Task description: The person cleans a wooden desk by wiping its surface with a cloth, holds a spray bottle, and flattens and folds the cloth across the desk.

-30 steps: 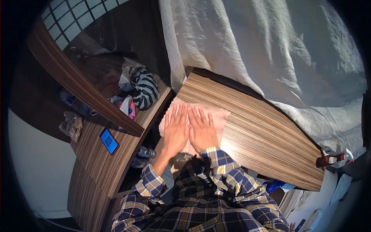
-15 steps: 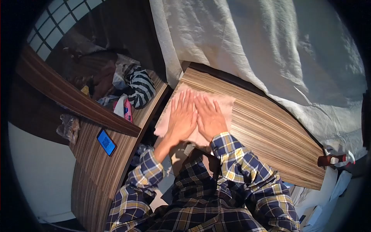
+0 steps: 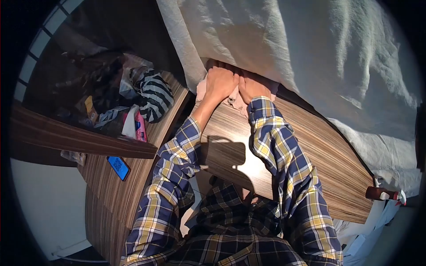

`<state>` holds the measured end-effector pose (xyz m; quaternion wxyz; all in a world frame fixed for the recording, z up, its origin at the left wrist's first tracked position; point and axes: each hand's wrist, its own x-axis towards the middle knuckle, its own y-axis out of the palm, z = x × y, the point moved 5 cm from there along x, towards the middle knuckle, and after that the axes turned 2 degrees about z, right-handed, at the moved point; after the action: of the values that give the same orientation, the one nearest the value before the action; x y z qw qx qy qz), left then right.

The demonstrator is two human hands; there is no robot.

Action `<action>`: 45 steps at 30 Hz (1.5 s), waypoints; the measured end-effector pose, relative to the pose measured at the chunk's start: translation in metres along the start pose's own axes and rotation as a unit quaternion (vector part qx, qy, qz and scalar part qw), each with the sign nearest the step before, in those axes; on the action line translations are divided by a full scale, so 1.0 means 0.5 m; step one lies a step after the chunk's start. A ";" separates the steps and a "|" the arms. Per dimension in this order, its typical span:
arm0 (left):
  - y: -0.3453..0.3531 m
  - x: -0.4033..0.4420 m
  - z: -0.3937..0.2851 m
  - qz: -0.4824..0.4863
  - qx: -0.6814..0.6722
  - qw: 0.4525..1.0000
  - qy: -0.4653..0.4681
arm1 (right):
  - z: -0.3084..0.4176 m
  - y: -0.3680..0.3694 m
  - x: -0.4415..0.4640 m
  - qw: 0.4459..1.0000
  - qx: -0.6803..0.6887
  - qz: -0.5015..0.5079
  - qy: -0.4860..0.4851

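My left hand (image 3: 220, 83) presses palm down on the pink cloth (image 3: 240, 104) at the far end of the wood-grain tabletop (image 3: 310, 155). Beside it, my right hand (image 3: 254, 87) also lies on the cloth, its thumb side close to the left hand. Both hands are open, and neither grips the cloth. The fingertips are in shadow at the lower edge of the pale curtain (image 3: 262, 40) and are partly hidden. Around the hands the cloth is rumpled.
On the left, a side shelf (image 3: 104, 190) bears a phone (image 3: 118, 167), a pink packet (image 3: 140, 127) and a striped bundle (image 3: 155, 95). A dark wooden beam (image 3: 80, 137) crosses above it. A red-brown spray bottle (image 3: 381, 193) is by the tabletop's right end.
Both hands have slid the cloth away from my body to the tabletop's far edge, and it has become rumpled. My arms are stretched farther out. The view has shifted somewhat.
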<state>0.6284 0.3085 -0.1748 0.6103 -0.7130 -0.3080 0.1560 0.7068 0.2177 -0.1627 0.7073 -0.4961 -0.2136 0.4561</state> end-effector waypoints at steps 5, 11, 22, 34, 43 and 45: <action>-0.025 -0.015 0.004 -0.047 -0.051 0.997 -0.018 | 0.010 -0.010 -0.009 0.997 0.013 -0.070 -0.026; -0.043 -0.092 0.025 -0.035 -0.072 0.996 -0.045 | 0.045 -0.010 -0.068 0.996 -0.027 -0.041 -0.076; -0.091 -0.323 0.029 -0.049 -0.094 0.990 -0.098 | 0.096 0.070 -0.210 0.952 -0.065 -0.165 -0.248; -0.061 -0.455 -0.098 -0.123 -0.047 0.991 0.000 | 0.042 0.079 -0.371 0.929 -0.064 -0.175 -0.321; -0.034 -0.354 -0.242 -0.099 -0.078 0.987 0.095 | -0.101 -0.030 -0.386 0.953 -0.066 -0.152 -0.254; -0.029 -0.308 -0.269 -0.094 -0.088 0.985 0.119 | -0.133 -0.054 -0.360 0.956 -0.074 -0.154 -0.239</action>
<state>0.5879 0.1085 -0.1564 0.5891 -0.7454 -0.3117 -0.0155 0.6802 0.0273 -0.1391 0.6582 -0.3846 -0.4835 0.4303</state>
